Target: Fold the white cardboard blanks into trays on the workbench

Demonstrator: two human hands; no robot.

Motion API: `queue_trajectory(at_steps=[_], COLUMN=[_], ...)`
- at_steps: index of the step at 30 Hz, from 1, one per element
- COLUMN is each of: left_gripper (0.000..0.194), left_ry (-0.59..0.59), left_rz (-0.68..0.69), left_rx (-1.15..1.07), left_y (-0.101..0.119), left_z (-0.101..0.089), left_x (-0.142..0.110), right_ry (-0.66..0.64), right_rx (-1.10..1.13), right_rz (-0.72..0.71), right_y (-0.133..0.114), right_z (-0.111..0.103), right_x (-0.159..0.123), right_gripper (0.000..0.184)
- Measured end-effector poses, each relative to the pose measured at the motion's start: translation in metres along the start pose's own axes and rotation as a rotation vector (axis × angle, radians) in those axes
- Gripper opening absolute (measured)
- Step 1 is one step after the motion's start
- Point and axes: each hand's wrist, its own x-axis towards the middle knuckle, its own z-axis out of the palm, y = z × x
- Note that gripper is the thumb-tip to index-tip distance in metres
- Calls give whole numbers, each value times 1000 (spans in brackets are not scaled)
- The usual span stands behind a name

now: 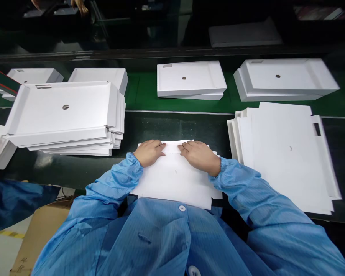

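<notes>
Left hand (150, 152), right hand (200, 155) on white sheet (175, 178), counter's (175, 126) near edge.
Grips: cannot tell; sleeves (238, 178) partly hide sheet.

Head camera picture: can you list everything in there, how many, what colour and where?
Creased cardboard sheet: one, white, front middle
Flat cardboard blanks: one stack, white, right
Folded box trays: one stack, white, left
Back-row tray piles: at least four, white, along the back
Edge pile: one, white, left edge, cut off
Strip: one, green, behind the worktable
Worktable: one, dark, middle
Carton: one, brown, lower left
Other person's sleeve: one, blue, left
Other hands: at least two, bare, top left
Background: too dark to count, top
Coat: one, blue, bottom
Left grip: one, bare, on the sheet
Right grip: one, bare, on the sheet
</notes>
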Motion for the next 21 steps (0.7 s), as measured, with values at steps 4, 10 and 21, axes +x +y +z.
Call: queue_trajectory(at_steps=[4, 10, 21], left_gripper=[43, 27, 28], left_ry=[62, 100, 149], left_rz=[-55, -40, 8], left_rx=[-37, -57, 3], left_y=[-12, -8, 14], left_z=[1, 2, 15], left_x=[-12, -26, -51], right_ry=[2, 14, -145], right_rx=[43, 129, 91], right_rz=[58, 119, 158], right_y=[0, -6, -9], right_z=[1, 6, -3], right_x=[-3, -10, -52], right_gripper=[33, 34, 26])
